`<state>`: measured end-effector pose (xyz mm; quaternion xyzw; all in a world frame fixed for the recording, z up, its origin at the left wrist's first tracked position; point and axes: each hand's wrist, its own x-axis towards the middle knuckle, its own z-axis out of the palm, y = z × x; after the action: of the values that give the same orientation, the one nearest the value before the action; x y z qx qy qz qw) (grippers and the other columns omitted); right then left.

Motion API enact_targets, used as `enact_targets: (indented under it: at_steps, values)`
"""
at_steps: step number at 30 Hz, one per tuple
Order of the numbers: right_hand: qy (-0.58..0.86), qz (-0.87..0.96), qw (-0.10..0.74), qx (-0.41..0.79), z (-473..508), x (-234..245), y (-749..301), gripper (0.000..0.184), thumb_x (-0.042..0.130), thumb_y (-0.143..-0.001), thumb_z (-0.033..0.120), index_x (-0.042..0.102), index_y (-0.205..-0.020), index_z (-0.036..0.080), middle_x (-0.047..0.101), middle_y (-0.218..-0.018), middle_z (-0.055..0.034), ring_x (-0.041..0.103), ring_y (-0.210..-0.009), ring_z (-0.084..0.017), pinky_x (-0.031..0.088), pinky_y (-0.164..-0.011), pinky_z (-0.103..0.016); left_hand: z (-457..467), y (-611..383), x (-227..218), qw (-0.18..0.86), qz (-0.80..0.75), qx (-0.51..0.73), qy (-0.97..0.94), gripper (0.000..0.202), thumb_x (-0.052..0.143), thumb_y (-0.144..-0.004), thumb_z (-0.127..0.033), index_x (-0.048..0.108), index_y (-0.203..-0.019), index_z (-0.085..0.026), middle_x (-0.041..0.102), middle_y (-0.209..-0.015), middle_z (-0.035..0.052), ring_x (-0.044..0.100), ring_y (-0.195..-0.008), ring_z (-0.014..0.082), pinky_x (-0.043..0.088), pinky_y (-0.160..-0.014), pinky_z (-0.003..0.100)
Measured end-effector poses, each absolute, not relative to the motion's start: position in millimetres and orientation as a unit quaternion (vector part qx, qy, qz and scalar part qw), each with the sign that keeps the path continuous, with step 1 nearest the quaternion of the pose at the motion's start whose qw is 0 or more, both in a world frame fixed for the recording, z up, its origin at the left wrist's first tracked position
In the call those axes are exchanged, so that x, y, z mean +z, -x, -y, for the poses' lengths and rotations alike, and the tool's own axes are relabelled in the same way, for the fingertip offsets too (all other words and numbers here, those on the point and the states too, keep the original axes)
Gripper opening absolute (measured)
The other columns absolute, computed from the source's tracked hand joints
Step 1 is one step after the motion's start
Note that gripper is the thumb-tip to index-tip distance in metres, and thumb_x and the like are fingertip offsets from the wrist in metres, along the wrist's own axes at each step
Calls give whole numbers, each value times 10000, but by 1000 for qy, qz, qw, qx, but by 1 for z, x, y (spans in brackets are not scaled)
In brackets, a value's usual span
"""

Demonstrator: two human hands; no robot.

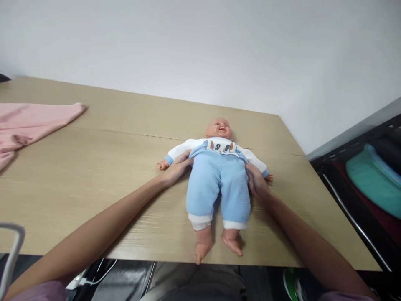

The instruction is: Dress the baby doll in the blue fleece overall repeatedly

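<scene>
A baby doll (pixel 219 128) lies on its back on the table, head toward the wall and bare feet toward me. It wears a white top (pixel 222 145) with a printed animal face and light blue cuffs. Fuzzy light blue trousers (pixel 205 179) with white hems cover its legs. My left hand (pixel 180 169) is closed at the waist of the trousers, on the left side. At the opposite side of the waist, my right hand (pixel 257 182) holds the cloth too. The fingertips of both hands are partly hidden by the doll and its clothes.
Pink cloth (pixel 40 119) lies on the wooden table (pixel 125 150) at the far left. To the right is a black rack (pixel 341 200) with folded green fabric (pixel 372 179). A pale curved bar (pixel 14 251) stands at the lower left. The white wall borders the table's back.
</scene>
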<state>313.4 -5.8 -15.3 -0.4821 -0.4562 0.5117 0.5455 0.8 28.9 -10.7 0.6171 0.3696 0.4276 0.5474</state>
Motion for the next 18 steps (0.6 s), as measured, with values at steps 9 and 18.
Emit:
enact_targets:
  at_steps: [9, 18]
  values:
    - [463, 510, 520, 504, -7, -10, -328, 325, 738, -745, 578, 574, -761, 298, 734, -816, -30, 690, -886, -310, 598, -980, -516, -46, 19, -1, 472, -367, 346, -723, 273, 619, -998, -449, 735, -1121, -234, 763, -1167, 68, 654, -1165, 312, 491, -1168, 482]
    - [467, 560, 534, 427, -8, -13, -331, 289, 620, -905, 568, 556, -859, 290, 650, -856, -19, 630, -904, -277, 556, -940, -458, -52, 22, -1, 457, -388, 326, -731, 169, 554, -888, -332, 682, -940, -234, 670, -947, 44, 586, -947, 286, 519, -930, 428]
